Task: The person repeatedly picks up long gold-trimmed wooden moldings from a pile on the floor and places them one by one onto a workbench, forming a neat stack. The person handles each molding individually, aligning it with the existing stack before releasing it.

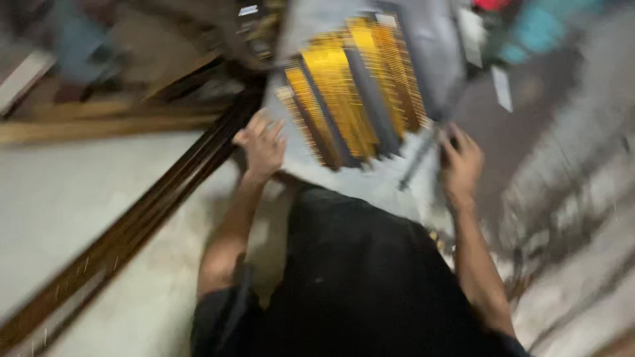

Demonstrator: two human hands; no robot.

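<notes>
From the head camera, blurred by motion, I see my left hand [261, 147] laid flat, fingers spread, against the left edge of a grey panel [370, 86] carrying rows of yellow ribbed strips [350, 89]. My right hand [461, 162] sits at the panel's lower right corner, fingers curled; I think it closes on that edge beside a thin dark rod [418, 162], but the blur keeps me from being sure. The panel leans tilted above my dark-clothed lap [357, 264], over a pale floor [59, 192], with a long dark wooden rail [132, 225] to the left. I judge it stiff, broad and fairly light, the fine ribs easily bent, so the bare grey edges are where I would hold.
</notes>
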